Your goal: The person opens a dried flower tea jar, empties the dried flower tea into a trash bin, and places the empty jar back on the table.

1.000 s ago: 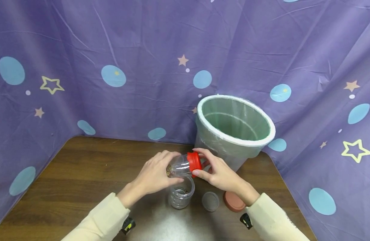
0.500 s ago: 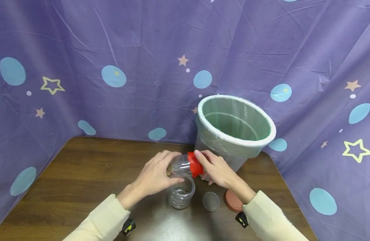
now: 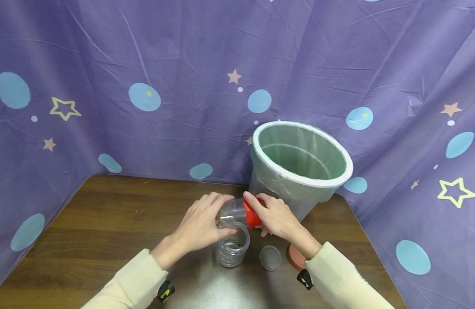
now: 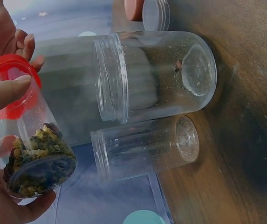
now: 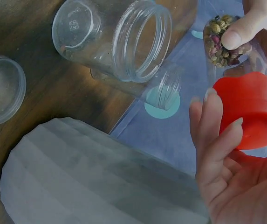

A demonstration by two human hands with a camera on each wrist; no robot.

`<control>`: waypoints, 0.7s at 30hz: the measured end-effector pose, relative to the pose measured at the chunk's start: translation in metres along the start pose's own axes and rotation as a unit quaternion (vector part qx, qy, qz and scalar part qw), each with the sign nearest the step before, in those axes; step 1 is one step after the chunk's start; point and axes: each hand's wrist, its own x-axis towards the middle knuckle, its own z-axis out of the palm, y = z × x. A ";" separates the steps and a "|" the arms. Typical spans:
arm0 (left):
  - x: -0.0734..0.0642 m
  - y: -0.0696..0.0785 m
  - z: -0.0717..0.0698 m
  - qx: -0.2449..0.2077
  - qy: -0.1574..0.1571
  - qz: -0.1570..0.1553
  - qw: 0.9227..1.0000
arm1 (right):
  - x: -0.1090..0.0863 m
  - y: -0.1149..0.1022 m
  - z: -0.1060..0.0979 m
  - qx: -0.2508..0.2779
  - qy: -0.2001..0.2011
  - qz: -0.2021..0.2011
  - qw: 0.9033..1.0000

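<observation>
In the head view my left hand (image 3: 199, 221) holds a clear plastic jar (image 3: 231, 213), tilted on its side above the table. Dried flowers and buds (image 4: 42, 151) in mixed yellow, green and dark pink lie at its base end. A red lid (image 3: 253, 216) with a wavy edge sits on the jar's mouth. My right hand (image 3: 278, 219) grips this lid, thumb on the near upper side and fingers curled behind. Below the held jar stands a wide clear jar (image 3: 231, 254), uncovered, with a small dark bit inside. Behind it is a narrower clear jar (image 4: 142, 149).
A clear round lid (image 3: 270, 258) lies on the brown wooden table (image 3: 117, 223), right of the wide jar. Beside it, a pinkish-orange lid (image 3: 295, 257) is partly covered by my right forearm. A tall grey-green bucket (image 3: 274, 191) with a white rim stands behind my right hand.
My right hand has shifted its grip on the red lid: the thumb has moved from the near lower edge to the top. The left hand and jar stay almost in place.
</observation>
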 end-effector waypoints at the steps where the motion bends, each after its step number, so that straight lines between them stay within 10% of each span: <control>1: 0.000 0.000 0.000 0.002 0.001 0.001 1.000 | 0.000 0.000 0.000 -0.001 0.002 -0.002 1.000; 21: 0.000 -0.006 -0.004 -0.034 -0.026 -0.026 0.999 | 0.000 0.009 -0.002 0.029 -0.050 -0.087 0.995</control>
